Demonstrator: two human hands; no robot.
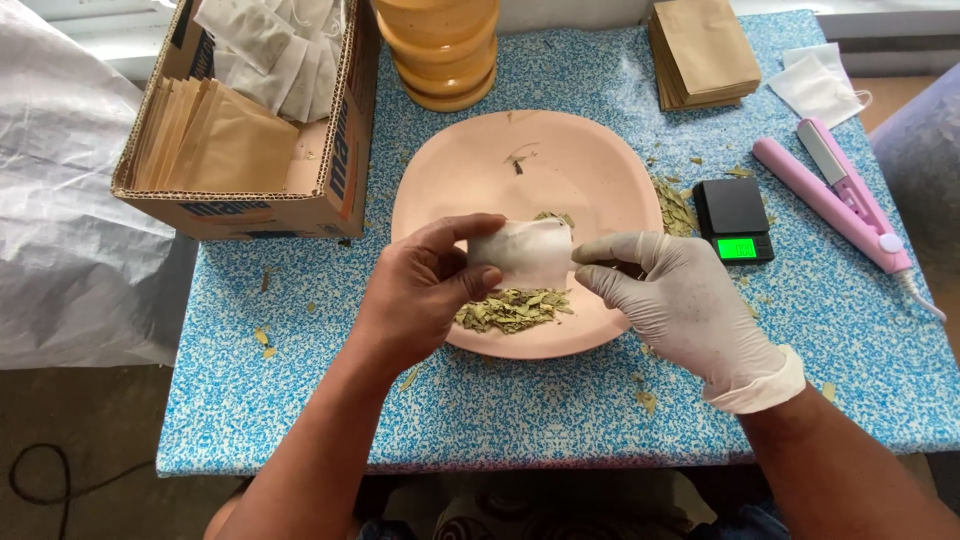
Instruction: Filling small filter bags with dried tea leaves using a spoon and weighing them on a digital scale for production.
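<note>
1. Blue speckled desk point(560, 420) carries everything; grey plastic sheeting point(70, 200) lies at nine o'clock.
2. One cardboard box point(240, 205) at ten o'clock holds brown envelopes and white sachets.
3. One pink bowl point(470, 170) at centre holds dried leaves point(512, 310).
4. Left hand point(415, 295) and gloved right hand point(680, 300), fingers clamped, pinch one white sachet point(525, 250) above the bowl.
5. One scale point(735, 220) and one pink sealer point(840, 200) sit at two o'clock.

Left of the small black scale point(734, 220) stands a cardboard box point(240, 205) of brown envelopes; right of it lies a pink sealing iron point(835, 200); behind it, a brown envelope stack point(703, 50) and a yellow jar point(440, 50).
</note>
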